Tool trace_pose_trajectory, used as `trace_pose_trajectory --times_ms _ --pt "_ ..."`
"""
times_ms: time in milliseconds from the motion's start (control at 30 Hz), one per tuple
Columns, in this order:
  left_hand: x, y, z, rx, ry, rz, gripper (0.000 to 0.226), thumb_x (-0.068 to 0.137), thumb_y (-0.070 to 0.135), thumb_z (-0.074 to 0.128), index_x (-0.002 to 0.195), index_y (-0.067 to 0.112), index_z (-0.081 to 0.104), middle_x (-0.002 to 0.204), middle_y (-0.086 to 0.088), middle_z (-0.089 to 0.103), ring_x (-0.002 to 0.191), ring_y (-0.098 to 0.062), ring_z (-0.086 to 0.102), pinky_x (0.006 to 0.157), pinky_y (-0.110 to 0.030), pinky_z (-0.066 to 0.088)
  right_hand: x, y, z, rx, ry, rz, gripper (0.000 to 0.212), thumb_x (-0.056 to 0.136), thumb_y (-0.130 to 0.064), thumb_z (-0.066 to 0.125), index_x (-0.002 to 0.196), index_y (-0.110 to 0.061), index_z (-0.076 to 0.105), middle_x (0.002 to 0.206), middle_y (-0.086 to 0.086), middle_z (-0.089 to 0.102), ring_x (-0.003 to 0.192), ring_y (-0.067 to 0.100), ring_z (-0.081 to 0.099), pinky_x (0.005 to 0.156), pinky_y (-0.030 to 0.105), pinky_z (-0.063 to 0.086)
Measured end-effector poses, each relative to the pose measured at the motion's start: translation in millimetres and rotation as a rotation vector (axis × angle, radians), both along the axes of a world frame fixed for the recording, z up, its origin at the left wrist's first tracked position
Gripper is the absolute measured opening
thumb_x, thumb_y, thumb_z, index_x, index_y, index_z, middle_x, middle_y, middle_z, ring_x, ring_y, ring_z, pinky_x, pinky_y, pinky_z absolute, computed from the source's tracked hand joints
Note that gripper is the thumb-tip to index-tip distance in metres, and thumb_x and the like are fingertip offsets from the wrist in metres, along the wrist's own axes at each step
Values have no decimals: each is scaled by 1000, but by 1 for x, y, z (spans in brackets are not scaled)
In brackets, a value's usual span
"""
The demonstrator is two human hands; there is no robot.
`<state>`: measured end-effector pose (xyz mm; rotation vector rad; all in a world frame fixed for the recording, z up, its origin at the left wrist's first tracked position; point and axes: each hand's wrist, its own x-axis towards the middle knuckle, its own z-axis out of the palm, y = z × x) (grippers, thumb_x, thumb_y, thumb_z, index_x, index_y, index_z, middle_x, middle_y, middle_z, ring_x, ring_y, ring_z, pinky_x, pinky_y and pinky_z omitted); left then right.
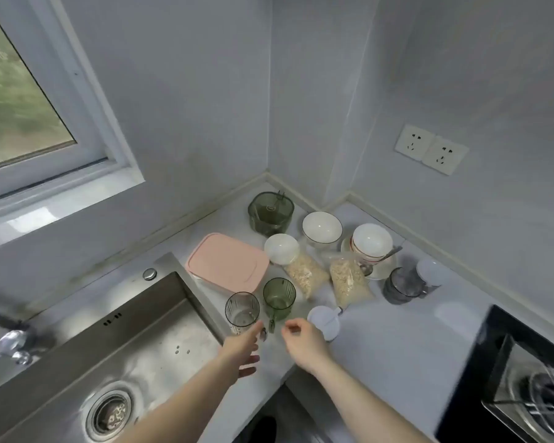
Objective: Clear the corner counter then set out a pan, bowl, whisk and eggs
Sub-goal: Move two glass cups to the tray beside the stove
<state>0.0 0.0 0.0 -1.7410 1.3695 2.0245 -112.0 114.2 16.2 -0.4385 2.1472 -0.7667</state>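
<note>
Clear ribbed glass tumbler and green ribbed glass mug stand at the counter's front edge by the steel sink. Likely light, rigid, breakable, slick; grip around the walls. Left hand, fingers straight, empty, sits just below the tumbler. Right hand, loosely curled, empty, sits just below the mug.

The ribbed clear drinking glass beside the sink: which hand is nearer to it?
The left hand. Its straight fingers reach to just below the ribbed clear drinking glass. The right hand is further right, nearer the green ribbed glass mug.
</note>
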Motion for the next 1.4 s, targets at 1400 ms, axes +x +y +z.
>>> trace_pose_trajectory --times_ms 1400 --pt "43 124 111 -532 358 -360 12 96 35 68 94 30 78 77 3 69 75 -17 62 63 -25 49 41 212 83 -389 -275 -385 18 102 -19 54 103 -15 71 108 0 73 90 11 70 72 25 54"
